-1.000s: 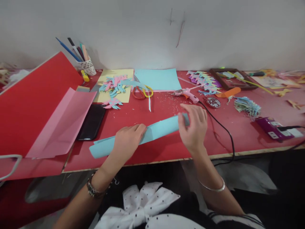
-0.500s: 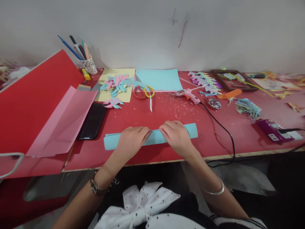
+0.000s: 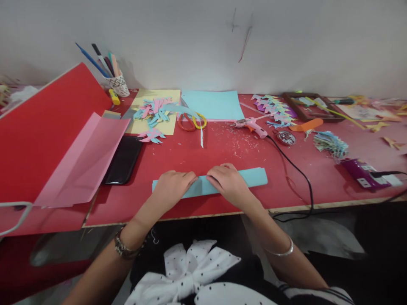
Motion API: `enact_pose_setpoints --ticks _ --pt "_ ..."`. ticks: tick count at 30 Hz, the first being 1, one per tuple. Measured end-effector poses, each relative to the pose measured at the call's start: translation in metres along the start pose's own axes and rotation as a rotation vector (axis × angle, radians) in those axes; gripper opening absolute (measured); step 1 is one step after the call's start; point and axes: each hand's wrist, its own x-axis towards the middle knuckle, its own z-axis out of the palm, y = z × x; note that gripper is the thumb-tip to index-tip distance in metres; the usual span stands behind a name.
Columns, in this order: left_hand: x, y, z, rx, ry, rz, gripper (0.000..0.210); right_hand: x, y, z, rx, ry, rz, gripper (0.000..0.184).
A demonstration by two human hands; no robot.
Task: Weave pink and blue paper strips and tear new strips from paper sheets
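A folded strip of light blue paper (image 3: 203, 187) lies lengthwise near the front edge of the red table. My left hand (image 3: 173, 186) is closed on its left half, thumb toward the middle and fingers over the far edge. On the other side of the middle, my right hand (image 3: 227, 182) grips the same paper, fingers curled over the far fold. A short stretch of blue paper shows between the two hands, and its right end sticks out past my right hand. The fingertips behind the fold are hidden.
Beyond the paper lie scissors (image 3: 187, 122), cut paper strips (image 3: 155, 109) and a pink glue gun (image 3: 252, 126), its black cord running right. At left are a black phone (image 3: 124, 163), pink sheets (image 3: 84, 165) and a red board (image 3: 47, 135). A purple power socket (image 3: 365, 173) sits right.
The blue paper has shifted slightly right, with less of it showing left of my left hand. My right hand has slid a little left along the paper, closer to my left hand.
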Motion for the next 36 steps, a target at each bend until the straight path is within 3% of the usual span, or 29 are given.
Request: enact_pose_setpoints --ticks 15,29,36 --pt "-0.013 -0.026 0.015 -0.341 0.019 0.023 0.043 -0.005 0.012 -0.011 0.054 0.013 0.011 0.029" --pt "-0.019 -0.032 0.01 -0.55 -0.007 0.053 0.04 -0.008 0.013 -0.017 0.091 -0.013 0.064 0.025" --pt "-0.018 -0.033 0.009 -0.464 -0.01 0.055 0.038 -0.008 0.013 -0.016 0.05 0.049 0.022 0.029"
